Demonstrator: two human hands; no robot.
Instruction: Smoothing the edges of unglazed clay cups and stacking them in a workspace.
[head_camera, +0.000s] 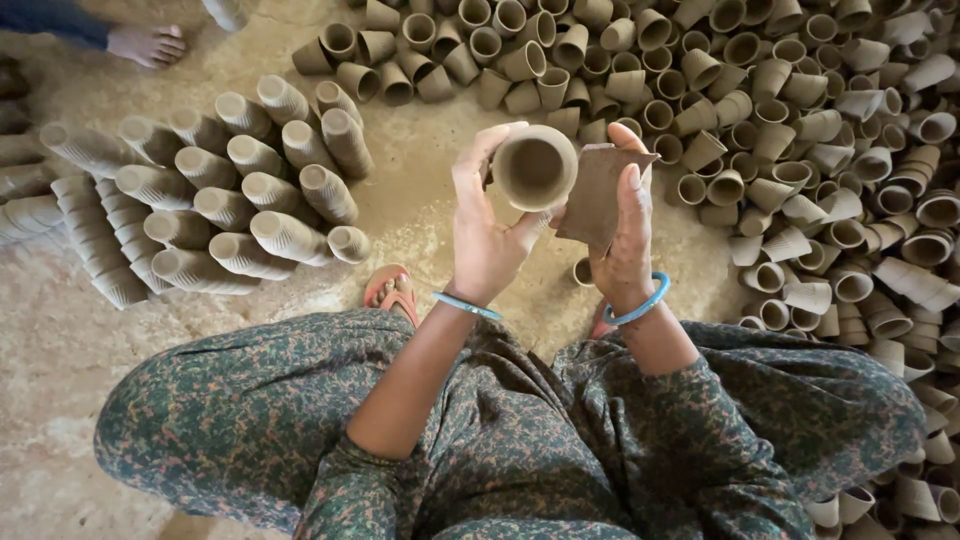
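My left hand (487, 222) grips a small unfired clay cup (534, 166), its open mouth turned up toward me. Beside it, my right hand (622, 240) pinches a flat brown piece of sandpaper-like sheet (598, 195) that rests against the cup's right side. Both wrists wear blue bangles. The hands are raised above my knees, which are covered in green patterned cloth, and above the dirt floor (420, 190).
A large loose heap of clay cups (800, 150) spreads across the top and right. Stacked rows of nested cups (220, 190) lie on the left. Another person's bare foot (146, 44) shows at top left. My sandalled foot (392, 292) rests below the hands.
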